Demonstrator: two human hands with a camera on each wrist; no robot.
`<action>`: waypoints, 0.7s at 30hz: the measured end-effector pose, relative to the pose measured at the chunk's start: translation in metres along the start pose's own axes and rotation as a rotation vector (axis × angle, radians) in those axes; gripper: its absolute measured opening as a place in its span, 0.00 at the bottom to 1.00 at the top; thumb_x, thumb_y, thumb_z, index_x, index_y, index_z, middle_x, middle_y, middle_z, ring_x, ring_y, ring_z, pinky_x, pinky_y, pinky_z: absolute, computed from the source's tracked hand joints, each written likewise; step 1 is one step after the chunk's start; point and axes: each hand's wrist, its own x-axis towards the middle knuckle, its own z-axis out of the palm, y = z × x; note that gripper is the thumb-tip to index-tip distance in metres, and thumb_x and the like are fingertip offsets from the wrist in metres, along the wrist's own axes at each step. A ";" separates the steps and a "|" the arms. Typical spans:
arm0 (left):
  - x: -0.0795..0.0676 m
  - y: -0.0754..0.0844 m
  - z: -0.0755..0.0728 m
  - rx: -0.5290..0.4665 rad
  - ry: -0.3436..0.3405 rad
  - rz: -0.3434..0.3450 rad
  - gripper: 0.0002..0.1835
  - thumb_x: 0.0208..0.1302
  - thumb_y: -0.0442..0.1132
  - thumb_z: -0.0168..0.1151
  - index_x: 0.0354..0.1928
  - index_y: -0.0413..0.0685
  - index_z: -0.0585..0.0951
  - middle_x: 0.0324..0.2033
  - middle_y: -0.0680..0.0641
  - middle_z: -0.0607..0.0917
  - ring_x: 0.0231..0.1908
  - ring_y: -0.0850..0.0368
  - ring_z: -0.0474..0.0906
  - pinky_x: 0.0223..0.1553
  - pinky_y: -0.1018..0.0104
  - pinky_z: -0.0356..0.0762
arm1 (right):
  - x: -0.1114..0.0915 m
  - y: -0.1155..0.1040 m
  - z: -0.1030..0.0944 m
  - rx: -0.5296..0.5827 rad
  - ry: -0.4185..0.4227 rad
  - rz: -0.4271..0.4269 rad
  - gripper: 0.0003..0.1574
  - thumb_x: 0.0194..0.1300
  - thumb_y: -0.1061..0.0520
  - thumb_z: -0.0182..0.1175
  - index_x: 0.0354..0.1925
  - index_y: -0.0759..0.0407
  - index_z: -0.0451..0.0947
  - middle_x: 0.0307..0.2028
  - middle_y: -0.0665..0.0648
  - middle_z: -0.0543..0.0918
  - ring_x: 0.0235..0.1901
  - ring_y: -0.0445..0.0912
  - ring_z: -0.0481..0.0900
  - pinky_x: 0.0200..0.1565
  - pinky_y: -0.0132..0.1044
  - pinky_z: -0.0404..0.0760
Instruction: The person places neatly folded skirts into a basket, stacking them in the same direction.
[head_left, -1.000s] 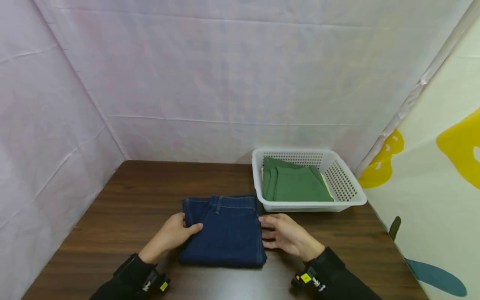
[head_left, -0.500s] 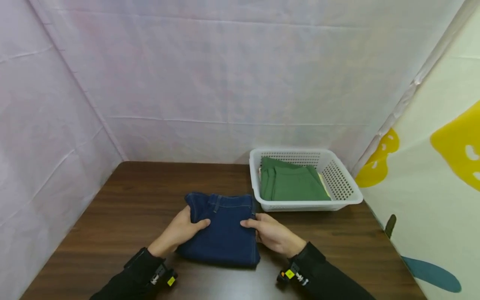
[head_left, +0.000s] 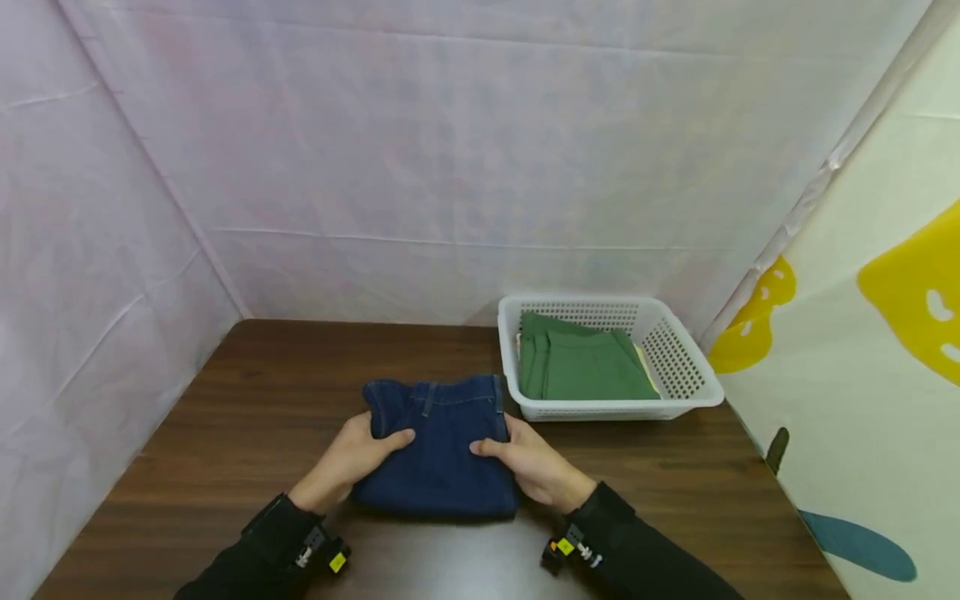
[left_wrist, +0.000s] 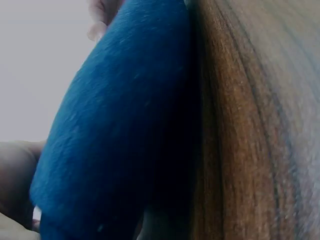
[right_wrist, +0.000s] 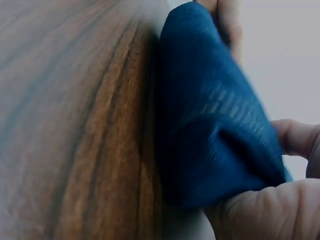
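A folded pair of dark blue jeans (head_left: 442,450) is at the middle of the table in the head view, waistband facing away. My left hand (head_left: 348,457) grips its left side, thumb on top and the other fingers hidden beneath. On the right side my right hand (head_left: 538,467) holds it the same way, thumb across the denim. The far edge bows up between the hands. In the left wrist view the thick fold of the jeans (left_wrist: 115,120) stands beside the wood surface. The right wrist view shows the stitched side of the jeans (right_wrist: 215,115) with the hand's fingers around it.
A white perforated basket (head_left: 622,410) stands at the back right of the brown table (head_left: 300,358), close to the jeans. Inside it lies a folded green garment (head_left: 596,367) over something pale yellow. White cloth walls (head_left: 450,167) rise behind and at the left.
My right hand has gone from touching the jeans' right edge to gripping it, thumb on top. The left hand has tightened at the left side. The jeans' far edge has lifted and moved slightly away.
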 end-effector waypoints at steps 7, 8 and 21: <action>-0.028 0.042 0.001 0.014 0.094 0.023 0.41 0.86 0.46 0.72 0.88 0.36 0.66 0.66 0.31 0.89 0.54 0.48 0.94 0.59 0.48 0.94 | 0.002 -0.003 0.004 -0.051 -0.008 -0.041 0.49 0.81 0.64 0.69 0.90 0.60 0.60 0.73 0.67 0.86 0.59 0.49 0.93 0.59 0.42 0.95; -0.028 0.044 0.000 0.007 0.102 0.021 0.41 0.86 0.46 0.72 0.88 0.37 0.67 0.66 0.32 0.90 0.53 0.48 0.94 0.57 0.50 0.95 | 0.003 -0.005 0.005 -0.066 -0.008 -0.053 0.49 0.81 0.63 0.69 0.90 0.59 0.60 0.73 0.67 0.86 0.59 0.49 0.93 0.58 0.42 0.95; -0.045 0.075 -0.020 0.063 0.148 0.059 0.46 0.84 0.54 0.74 0.90 0.41 0.65 0.75 0.29 0.84 0.60 0.43 0.92 0.64 0.45 0.93 | 0.001 -0.040 0.019 -0.183 0.001 -0.114 0.51 0.80 0.60 0.71 0.91 0.49 0.61 0.77 0.67 0.84 0.63 0.51 0.91 0.61 0.43 0.94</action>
